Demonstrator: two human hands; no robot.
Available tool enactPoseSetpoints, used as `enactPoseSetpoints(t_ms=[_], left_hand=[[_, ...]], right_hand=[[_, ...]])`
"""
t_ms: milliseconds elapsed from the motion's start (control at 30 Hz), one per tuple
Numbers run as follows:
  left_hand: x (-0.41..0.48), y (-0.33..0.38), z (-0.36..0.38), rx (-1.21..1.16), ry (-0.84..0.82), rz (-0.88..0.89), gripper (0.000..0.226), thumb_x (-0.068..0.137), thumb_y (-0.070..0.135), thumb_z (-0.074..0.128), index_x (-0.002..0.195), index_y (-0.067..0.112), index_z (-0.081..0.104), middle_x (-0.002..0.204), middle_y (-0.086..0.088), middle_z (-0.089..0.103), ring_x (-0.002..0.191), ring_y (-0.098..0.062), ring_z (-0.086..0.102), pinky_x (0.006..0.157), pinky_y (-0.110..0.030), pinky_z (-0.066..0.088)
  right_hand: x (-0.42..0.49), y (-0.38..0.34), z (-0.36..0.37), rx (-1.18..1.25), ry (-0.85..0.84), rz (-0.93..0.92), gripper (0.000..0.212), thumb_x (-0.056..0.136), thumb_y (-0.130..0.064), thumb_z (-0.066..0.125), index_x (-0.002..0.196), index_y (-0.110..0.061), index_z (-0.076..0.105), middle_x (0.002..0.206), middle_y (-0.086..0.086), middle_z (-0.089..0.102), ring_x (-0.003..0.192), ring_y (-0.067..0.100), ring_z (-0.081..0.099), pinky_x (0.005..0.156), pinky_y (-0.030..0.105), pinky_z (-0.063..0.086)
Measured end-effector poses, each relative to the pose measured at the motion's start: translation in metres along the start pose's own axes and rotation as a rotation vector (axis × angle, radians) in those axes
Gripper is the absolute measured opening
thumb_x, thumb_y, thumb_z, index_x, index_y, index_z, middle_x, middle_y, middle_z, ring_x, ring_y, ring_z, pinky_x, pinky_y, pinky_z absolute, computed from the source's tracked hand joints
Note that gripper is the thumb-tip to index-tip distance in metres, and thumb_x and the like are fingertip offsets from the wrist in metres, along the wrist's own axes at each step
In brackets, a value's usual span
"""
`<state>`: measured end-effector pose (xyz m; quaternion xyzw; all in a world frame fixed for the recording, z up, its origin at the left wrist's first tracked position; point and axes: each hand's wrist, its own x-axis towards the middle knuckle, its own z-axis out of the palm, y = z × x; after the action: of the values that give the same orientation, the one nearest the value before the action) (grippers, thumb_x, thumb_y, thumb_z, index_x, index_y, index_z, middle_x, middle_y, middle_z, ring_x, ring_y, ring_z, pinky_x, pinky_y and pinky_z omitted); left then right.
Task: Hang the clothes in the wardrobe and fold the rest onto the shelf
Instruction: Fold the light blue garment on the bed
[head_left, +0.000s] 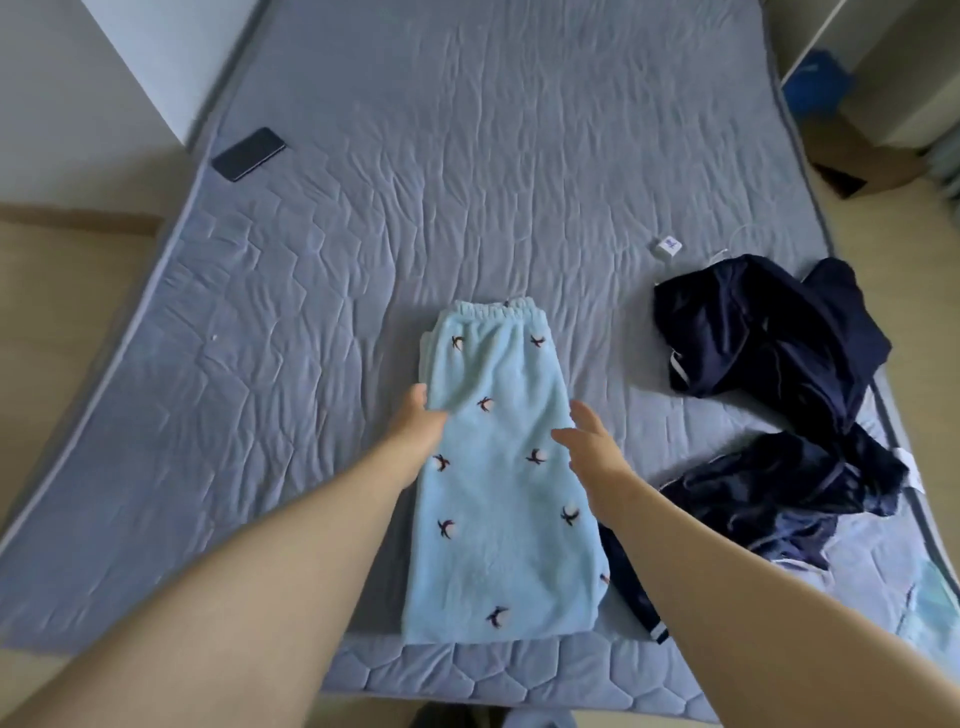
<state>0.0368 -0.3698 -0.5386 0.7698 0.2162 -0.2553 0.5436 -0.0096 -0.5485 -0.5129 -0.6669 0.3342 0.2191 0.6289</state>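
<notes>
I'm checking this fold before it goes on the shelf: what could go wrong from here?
A strip of the navy garment lies against the right edge of the light blue pants; it may get caught in the fold. The hem lies near the mattress edge and might slide off. The phone sits at the mattress's left edge; tugging could knock it off.

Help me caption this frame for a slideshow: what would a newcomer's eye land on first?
The pale blue trousers with small bird motifs, laid lengthwise in the middle of the bed, draw the eye first; the left hand holds their left edge and the right hand spreads open at their right edge. Next comes the crumpled navy clothing heaped to the right, then the black phone near the bed's far left edge.
</notes>
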Motion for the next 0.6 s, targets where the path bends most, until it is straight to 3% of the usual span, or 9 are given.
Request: enactPoseSetpoints(t_ms=[133,200,300,367,433,533,600], left_hand=[[0.018,-0.059,0.024,0.032,0.006,-0.1,0.018,0.089,0.004,0.046,0.103,0.012,0.055,0.099,-0.008,0.058,0.084,-0.021,0.053,0.074,-0.026,0.042],[0.025,-0.082,0.033,0.05,0.029,-0.136,0.018,0.091,0.007,0.048,0.106,0.015,0.055,0.102,-0.005,0.052,0.085,-0.018,0.049,0.067,-0.024,0.04],[0.032,-0.117,0.045,0.127,0.066,-0.192,0.046,0.09,0.015,0.053,0.135,0.018,0.043,0.116,0.004,0.045,0.082,-0.011,0.049,0.052,-0.009,0.039],[0.034,-0.142,0.052,0.179,0.105,-0.204,0.062,0.084,0.017,0.063,0.14,0.015,0.037,0.134,-0.001,0.045,0.102,-0.017,0.054,0.073,-0.017,0.048],[0.035,-0.165,0.057,0.232,0.14,-0.239,0.073,0.075,0.017,0.072,0.138,0.009,0.038,0.136,-0.012,0.045,0.117,-0.026,0.051,0.093,-0.033,0.047],[0.034,-0.198,0.067,0.171,0.162,-0.317,0.076,0.07,0.02,0.079,0.132,0.004,0.038,0.131,-0.01,0.047,0.119,-0.026,0.049,0.097,-0.036,0.043],[0.031,-0.215,0.071,0.025,0.133,-0.335,0.067,0.07,0.018,0.081,0.124,0.011,0.041,0.117,0.0,0.051,0.109,-0.019,0.052,0.089,-0.029,0.043]], right_hand=[[0.028,0.052,0.0,-0.027,-0.009,0.108,0.056,0.096,-0.011,0.044,0.147,-0.024,0.025,0.149,-0.003,0.031,0.13,0.02,0.035,0.091,0.026,0.028],[0.041,0.074,-0.003,-0.046,0.002,0.135,0.055,0.096,-0.011,0.045,0.146,-0.024,0.028,0.149,-0.002,0.032,0.132,0.021,0.035,0.094,0.027,0.029],[0.059,0.11,-0.01,-0.07,0.02,0.189,0.056,0.094,-0.013,0.05,0.144,-0.025,0.03,0.148,-0.001,0.033,0.13,0.022,0.037,0.095,0.029,0.03],[0.066,0.133,-0.015,-0.081,0.059,0.214,0.059,0.089,-0.014,0.058,0.142,-0.021,0.033,0.142,0.004,0.038,0.117,0.022,0.045,0.094,0.033,0.036],[0.073,0.154,-0.02,-0.175,0.155,0.218,0.063,0.08,-0.015,0.066,0.136,-0.015,0.036,0.138,0.011,0.042,0.105,0.023,0.049,0.096,0.044,0.043],[0.081,0.181,-0.027,-0.401,0.279,0.291,0.083,0.071,-0.029,0.072,0.141,-0.029,0.028,0.146,-0.003,0.03,0.122,0.027,0.042,0.102,0.045,0.037],[0.084,0.197,-0.032,-0.359,0.256,0.31,0.08,0.067,-0.03,0.075,0.134,-0.03,0.031,0.139,-0.002,0.039,0.117,0.028,0.046,0.098,0.045,0.04]])
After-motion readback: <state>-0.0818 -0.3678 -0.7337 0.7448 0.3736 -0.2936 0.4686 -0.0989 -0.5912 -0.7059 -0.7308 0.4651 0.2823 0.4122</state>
